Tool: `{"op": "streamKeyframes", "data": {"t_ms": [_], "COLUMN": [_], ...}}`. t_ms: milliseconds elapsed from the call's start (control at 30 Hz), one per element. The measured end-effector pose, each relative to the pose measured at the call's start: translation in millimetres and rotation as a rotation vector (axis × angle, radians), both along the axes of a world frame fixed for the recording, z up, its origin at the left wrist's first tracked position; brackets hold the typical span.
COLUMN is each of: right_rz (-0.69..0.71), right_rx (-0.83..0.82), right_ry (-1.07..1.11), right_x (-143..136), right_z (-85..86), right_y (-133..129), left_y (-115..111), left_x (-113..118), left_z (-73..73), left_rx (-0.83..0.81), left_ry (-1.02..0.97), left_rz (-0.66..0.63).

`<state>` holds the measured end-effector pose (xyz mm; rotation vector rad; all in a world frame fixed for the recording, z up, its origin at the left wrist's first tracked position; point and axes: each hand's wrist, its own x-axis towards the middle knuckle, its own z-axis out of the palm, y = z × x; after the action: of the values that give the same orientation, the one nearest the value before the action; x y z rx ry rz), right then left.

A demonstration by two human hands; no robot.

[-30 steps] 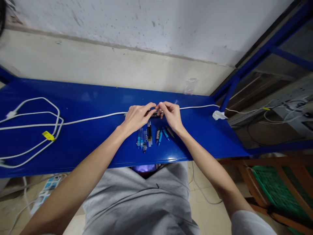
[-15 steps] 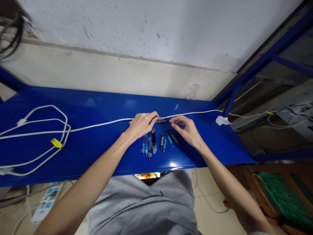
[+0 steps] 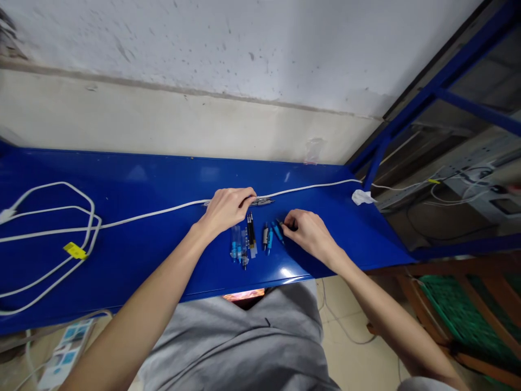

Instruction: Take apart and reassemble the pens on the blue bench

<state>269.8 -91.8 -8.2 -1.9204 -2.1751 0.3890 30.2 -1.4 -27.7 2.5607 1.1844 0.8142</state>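
Observation:
My left hand (image 3: 228, 210) rests near the middle of the blue shelf, its thumb and fingers closed on a silver-grey pen (image 3: 264, 201) lying along the white cable. Part of that pen is hidden under the palm. To the right, my right hand (image 3: 306, 232) has its fingertips pinched at the dark grey pen barrel piece, which is mostly covered. Just left of it lie two blue pen barrel pieces (image 3: 269, 239) and a grey one (image 3: 265, 237). Between the hands are several black-tipped refills (image 3: 251, 233) and clear barrel parts with blue ends (image 3: 236, 244).
A white cable (image 3: 154, 213) crosses the blue shelf (image 3: 163, 179) and loops at left, with a yellow tag (image 3: 75, 250). Crumpled white tissue (image 3: 363, 197) lies at the right end. A clear plastic bag (image 3: 314, 150) leans at the wall. A blue frame post (image 3: 374, 160) stands at right.
My right hand has come down toward me from beside the pen's end to the barrel pieces and closed at the rightmost one. My left hand stays at the pen. The view has shifted slightly.

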Motion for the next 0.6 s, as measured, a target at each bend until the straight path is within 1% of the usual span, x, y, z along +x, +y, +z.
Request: {"op": "streamKeyframes", "data": {"t_ms": [100,167,233,300,367,433,500,533,600], "right_rz": [0.000,0.006,0.027,0.079,0.155,0.193,0.205,0.196,0.140], "right_rx": [0.002,0.013,0.053,0.129,0.217,0.280,0.303,0.322,0.379], "right_ry": [-0.080,-0.054,0.061,0.231,0.430,0.655,0.882,0.955,1.028], "right_x": [-2.9,-1.6,0.3,0.7,-2.0,-7.8,-15.2,-19.0,-26.3], "right_z": [8.9,19.0,30.7,39.6,40.6,31.1,13.6,3.4,-15.6], "right_y": [5.5,10.5,19.4,34.5,55.3,77.8,96.4,102.6,107.8], "left_y": [1.0,1.7,2.3,3.2,4.3,5.8,7.3,8.0,9.1], "left_x": [-1.6,-2.3,-2.5,-2.6,-2.9,-3.5,-4.1,-4.4,-4.8], "left_z": [0.2,0.6,0.5,-0.3,-1.7,-3.3,-4.5,-4.9,-5.6], "left_rx": [-0.002,-0.009,-0.017,-0.024,-0.034,-0.053,-0.077,-0.083,-0.080], "left_ry": [-0.008,-0.015,-0.023,-0.031,-0.041,-0.058,-0.085,-0.101,-0.130], "left_rz": [0.011,0.019,0.020,0.012,0.001,-0.014,-0.029,-0.036,-0.043]}}
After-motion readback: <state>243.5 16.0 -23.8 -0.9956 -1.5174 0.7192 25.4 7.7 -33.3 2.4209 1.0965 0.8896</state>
